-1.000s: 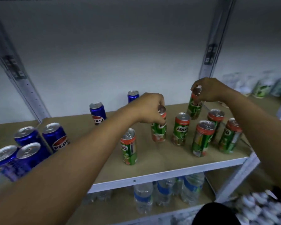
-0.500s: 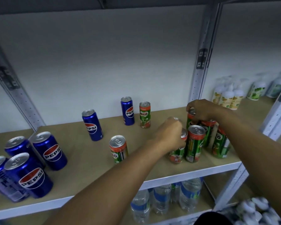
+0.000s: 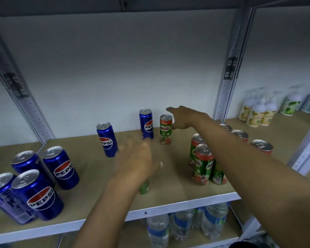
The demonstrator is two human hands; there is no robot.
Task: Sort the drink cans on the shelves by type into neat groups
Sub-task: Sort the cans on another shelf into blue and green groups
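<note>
— While I watch the head view, where is the right hand (image 3: pixel 182 118)?
— I see it far back on the shelf (image 3: pixel 97 178), fingers stretched out, just right of a lone Milo can (image 3: pixel 165 129); I can't tell if it touches.
— And the left hand (image 3: pixel 135 162)?
— Blurred, fingers spread, above a green can (image 3: pixel 143 187) it mostly hides.
— The rest?
— Two slim Pepsi cans (image 3: pixel 106 139) stand beyond the left hand, the Pepsi group (image 3: pixel 61 167) left of it, the Milo cluster (image 3: pixel 203 163) under my right forearm.
</note>
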